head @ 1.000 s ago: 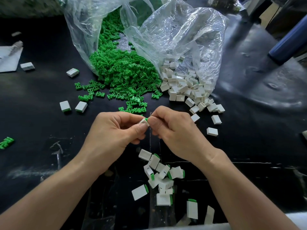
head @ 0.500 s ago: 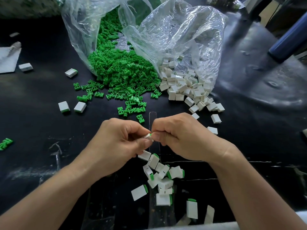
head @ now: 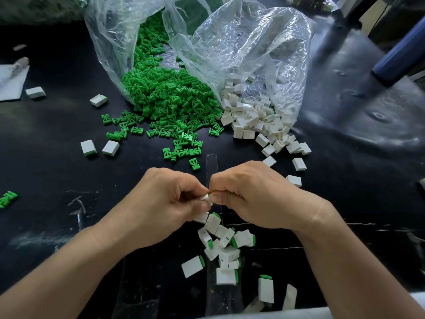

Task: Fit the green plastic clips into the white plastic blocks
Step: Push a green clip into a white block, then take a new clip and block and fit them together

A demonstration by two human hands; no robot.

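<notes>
Black and scuffed, the tabletop carries everything, and the work sits at its near middle. One white block is pinched between the thumb and curled fingers of the left hand, held above the surface, with only a corner showing. A clip shows as a green sliver at the block's top edge, just where the right hand meets it with thumb and forefinger closed on it. Both hands are tightly curled, their knuckles nearly touching. I judge the step to be the seating itself. The clip looks mostly in, but how deep cannot be told, since fingers hide the joint.

Just below the hands, toward the person, lie finished pieces, white with green ends. Beyond the hands, loose clips spill from clear bags ahead of the left hand, and bare blocks spill ahead of the right.

The next move likely calls for a firm, straight push until the green end sits flush. The piece would then drop among the finished ones, and each hand would reach forward for a fresh part.
</notes>
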